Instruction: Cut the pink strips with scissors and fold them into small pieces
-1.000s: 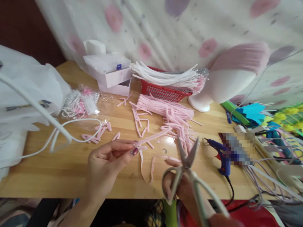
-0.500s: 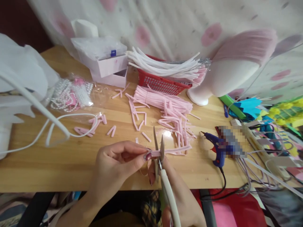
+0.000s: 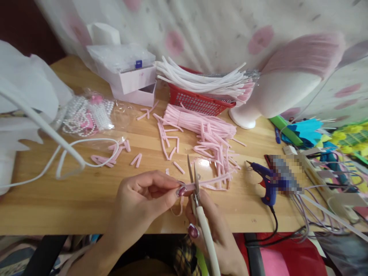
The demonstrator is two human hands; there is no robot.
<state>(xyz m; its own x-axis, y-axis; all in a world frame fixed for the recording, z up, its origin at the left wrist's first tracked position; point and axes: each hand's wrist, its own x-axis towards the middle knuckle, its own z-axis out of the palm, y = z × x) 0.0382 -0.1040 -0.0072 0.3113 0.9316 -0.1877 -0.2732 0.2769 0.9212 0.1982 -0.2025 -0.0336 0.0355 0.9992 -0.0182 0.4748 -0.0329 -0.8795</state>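
My left hand (image 3: 149, 199) pinches a flat pink strip (image 3: 211, 180) between thumb and fingertips, just above the front part of the table. The strip runs to the right through the scissors, and a thin loop hangs below my left fingers. My right hand (image 3: 209, 226) is wrapped round the pale handles of the scissors (image 3: 204, 230). The metal blades point away from me, slightly apart, with the strip between them near the pivot. Behind the blades lie bent pink pipe cleaners (image 3: 220, 157) and a tied pink bundle (image 3: 198, 120).
A blue glue gun (image 3: 268, 184) with cables lies to the right. At the back stand a red basket (image 3: 201, 103) of white stems, a white foam head (image 3: 283, 92) and white boxes (image 3: 138, 82). Bagged pearl beads (image 3: 86, 115) and a white cable (image 3: 100, 165) are at left.
The scissor blades have drawn closer together on the strip. My right thumb and fingers have shifted on the handles, while my left hand keeps its pinch nearly in place.
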